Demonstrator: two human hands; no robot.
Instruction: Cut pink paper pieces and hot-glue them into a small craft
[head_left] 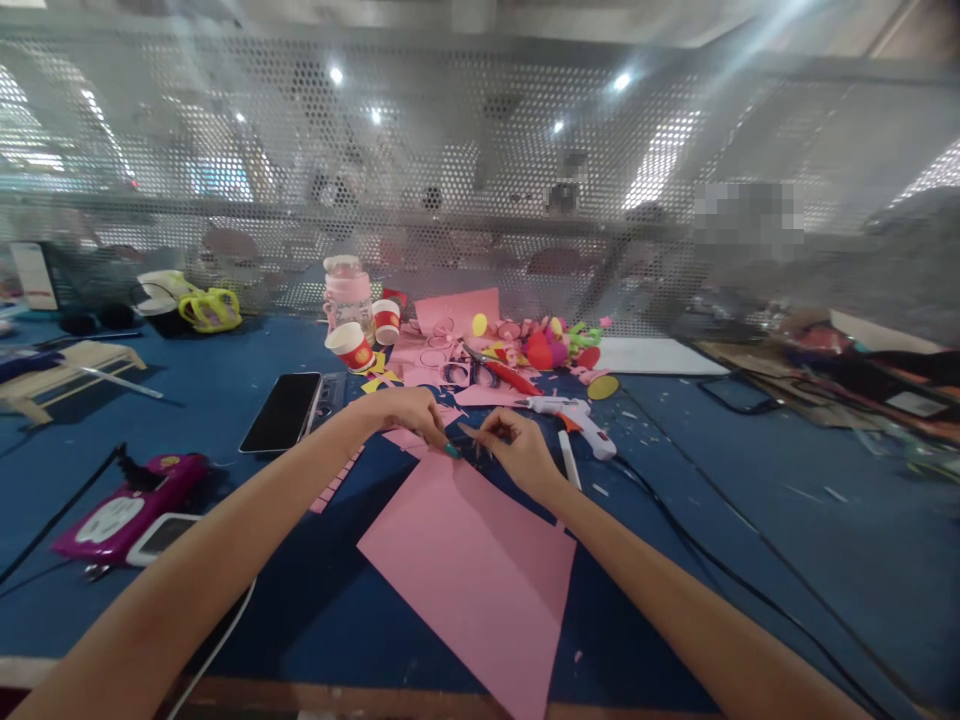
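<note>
A large sheet of pink paper (480, 575) lies aslant on the blue table, its upper corner under my fingers. My left hand (416, 415) reaches down to that corner with its fingers together. A small teal thing (452, 451) shows at its fingertips; its kind is too small to make out. Just to the right, my right hand (517, 450) is closed in a pinch, with a thin pale piece (468, 430) at its fingertips. Beyond the hands lie pink paper scraps (420, 355) and red-handled scissors (514, 376).
A white glue gun (581, 420) with a black cord lies right of my hands, beside a white stick (569, 460). Left are a phone (283, 412) and a purple case (131, 508). Paper cups (350, 346) and a pink bottle (347, 292) stand behind, before a perforated metal screen (450, 160).
</note>
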